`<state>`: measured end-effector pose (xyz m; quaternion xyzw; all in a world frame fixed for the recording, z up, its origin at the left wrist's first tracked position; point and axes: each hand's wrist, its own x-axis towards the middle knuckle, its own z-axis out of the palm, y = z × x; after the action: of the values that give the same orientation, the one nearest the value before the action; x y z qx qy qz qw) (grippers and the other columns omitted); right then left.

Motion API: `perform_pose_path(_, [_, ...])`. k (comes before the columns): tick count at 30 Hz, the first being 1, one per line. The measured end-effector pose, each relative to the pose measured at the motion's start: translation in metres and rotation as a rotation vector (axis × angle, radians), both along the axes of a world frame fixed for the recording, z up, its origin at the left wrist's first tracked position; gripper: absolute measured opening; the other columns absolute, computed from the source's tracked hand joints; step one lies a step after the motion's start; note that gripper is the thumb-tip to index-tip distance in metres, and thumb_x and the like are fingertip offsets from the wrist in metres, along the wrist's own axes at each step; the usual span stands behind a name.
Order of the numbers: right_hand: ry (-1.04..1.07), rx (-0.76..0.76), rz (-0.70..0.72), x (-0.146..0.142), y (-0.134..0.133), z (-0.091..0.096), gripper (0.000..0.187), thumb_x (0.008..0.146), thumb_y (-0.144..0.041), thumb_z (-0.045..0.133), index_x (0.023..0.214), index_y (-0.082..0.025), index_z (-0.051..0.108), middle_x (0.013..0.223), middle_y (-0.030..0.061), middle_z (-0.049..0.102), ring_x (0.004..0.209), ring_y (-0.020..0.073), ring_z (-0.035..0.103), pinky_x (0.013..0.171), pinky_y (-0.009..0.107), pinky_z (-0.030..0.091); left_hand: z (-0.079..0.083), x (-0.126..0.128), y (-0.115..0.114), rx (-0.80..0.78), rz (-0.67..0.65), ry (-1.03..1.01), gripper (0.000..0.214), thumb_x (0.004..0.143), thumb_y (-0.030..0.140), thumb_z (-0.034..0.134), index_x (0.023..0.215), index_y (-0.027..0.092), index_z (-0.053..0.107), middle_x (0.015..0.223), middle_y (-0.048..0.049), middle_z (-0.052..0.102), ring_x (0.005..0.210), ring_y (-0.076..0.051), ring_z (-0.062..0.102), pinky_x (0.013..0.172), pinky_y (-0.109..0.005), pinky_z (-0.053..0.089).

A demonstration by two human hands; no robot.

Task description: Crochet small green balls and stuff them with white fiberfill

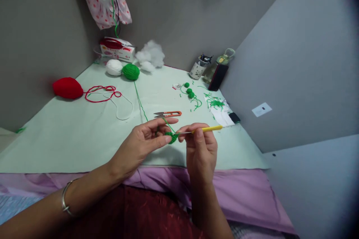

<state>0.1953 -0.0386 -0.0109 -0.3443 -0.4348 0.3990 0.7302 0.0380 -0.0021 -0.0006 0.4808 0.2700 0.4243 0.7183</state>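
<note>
Pinching a small green crochet piece (171, 137) above the near edge of the desk (70, 138), the left hand (143, 145) has its grip closed on it. The right hand (200, 149) grips a yellow crochet hook (207, 129). Pale green top, grey walls (280, 63), red yarn ball (67, 87) off left.

A small green crochet piece (171, 137) is looking soft, fuzzy and matt, like woollen yarn. The crochet hook (209, 129) is showing a smooth yellow plastic handle and a thin shaft glinting like metal. A polished metal bangle (65, 198) is gleaming. The table cover (70, 130) is lying smooth and matt. White stuffing (151, 55) is looking fluffy, and the snips (168, 113) are showing orange plastic with metal blades.
</note>
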Motion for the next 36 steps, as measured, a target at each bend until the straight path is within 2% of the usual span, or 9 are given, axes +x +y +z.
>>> perform_pose_path(6, [-0.285,0.062,-0.124,0.005,-0.008,0.002,0.018,0.104,-0.024,0.055,0.098,-0.024,0.073,0.089,0.0007,0.077,0.076,0.0135,0.069,0.074,0.031,0.057,-0.001,-0.003,-0.001,0.043,0.034,0.049,0.034,0.088,0.027,0.08,0.121,0.033,0.079,0.093,0.0013,0.064,0.085,-0.013,0.053,0.081,-0.025,0.044])
perform_pose_path(12, [-0.822,0.34,-0.311,0.004,-0.015,-0.007,0.032,0.1,-0.009,0.054,0.121,-0.028,0.07,0.1,0.0049,0.077,0.091,0.0201,0.071,0.077,0.038,0.058,0.001,0.001,-0.006,0.166,0.193,0.15,0.038,0.086,0.02,0.081,0.122,0.031,0.079,0.088,0.0013,0.065,0.083,-0.014,0.053,0.086,-0.026,0.043])
perform_pose_path(15, [-1.045,0.469,-0.503,0.003,-0.012,-0.018,0.039,0.094,-0.006,0.064,0.125,-0.029,0.072,0.107,0.0079,0.076,0.099,0.0229,0.071,0.079,0.039,0.059,0.002,0.005,-0.006,0.008,0.114,0.033,0.048,0.083,0.027,0.086,0.13,0.03,0.076,0.085,0.0015,0.063,0.074,-0.011,0.05,0.072,-0.022,0.043])
perform_pose_path(19, [-0.83,0.39,-0.471,0.0,-0.009,-0.018,0.034,0.097,-0.009,0.061,0.119,-0.031,0.075,0.101,0.0056,0.076,0.093,0.0217,0.07,0.077,0.038,0.058,0.003,0.004,0.0,-0.31,-0.08,-0.129,0.043,0.082,0.028,0.086,0.124,0.024,0.078,0.072,0.0045,0.056,0.056,-0.005,0.033,0.055,-0.017,0.034])
perform_pose_path(24, [-0.338,0.191,-0.232,0.0,-0.006,-0.001,0.02,0.101,-0.019,0.059,0.098,-0.028,0.077,0.084,0.0015,0.072,0.074,0.017,0.063,0.066,0.034,0.052,0.007,0.001,0.001,-0.17,-0.015,-0.128,0.041,0.083,0.022,0.084,0.124,0.029,0.079,0.09,0.0014,0.065,0.082,-0.01,0.055,0.08,-0.018,0.045])
perform_pose_path(27, [-0.393,0.18,-0.173,-0.001,-0.004,0.0,0.019,0.101,-0.019,0.061,0.099,-0.027,0.078,0.091,0.0033,0.075,0.084,0.0186,0.067,0.07,0.035,0.054,0.007,0.001,-0.002,-0.044,0.005,-0.059,0.043,0.085,0.022,0.083,0.127,0.033,0.077,0.088,0.0019,0.064,0.091,-0.013,0.058,0.09,-0.023,0.046])
perform_pose_path(31, [-0.589,0.22,-0.275,-0.005,-0.005,-0.01,0.025,0.099,-0.014,0.061,0.109,-0.031,0.078,0.095,0.0038,0.076,0.087,0.0195,0.07,0.071,0.036,0.058,0.005,0.004,-0.003,0.014,0.069,-0.007,0.044,0.086,0.024,0.083,0.129,0.031,0.076,0.087,0.0015,0.065,0.089,-0.015,0.058,0.09,-0.026,0.045])
perform_pose_path(34, [-0.822,0.35,-0.45,-0.005,-0.007,-0.015,0.034,0.096,-0.013,0.065,0.118,-0.035,0.077,0.105,0.0058,0.075,0.095,0.0219,0.071,0.076,0.04,0.061,0.005,0.006,-0.002,-0.144,-0.002,-0.109,0.047,0.084,0.026,0.085,0.129,0.026,0.076,0.089,-0.0007,0.07,0.089,-0.016,0.061,0.089,-0.027,0.047])
perform_pose_path(36, [-0.815,0.375,-0.471,-0.004,-0.007,-0.014,0.034,0.096,-0.013,0.065,0.118,-0.035,0.077,0.104,0.0054,0.076,0.094,0.0215,0.071,0.076,0.039,0.06,0.006,0.007,0.001,-0.293,-0.099,-0.177,0.041,0.082,0.026,0.085,0.122,0.022,0.079,0.093,-0.0033,0.073,0.092,-0.016,0.062,0.092,-0.028,0.047])
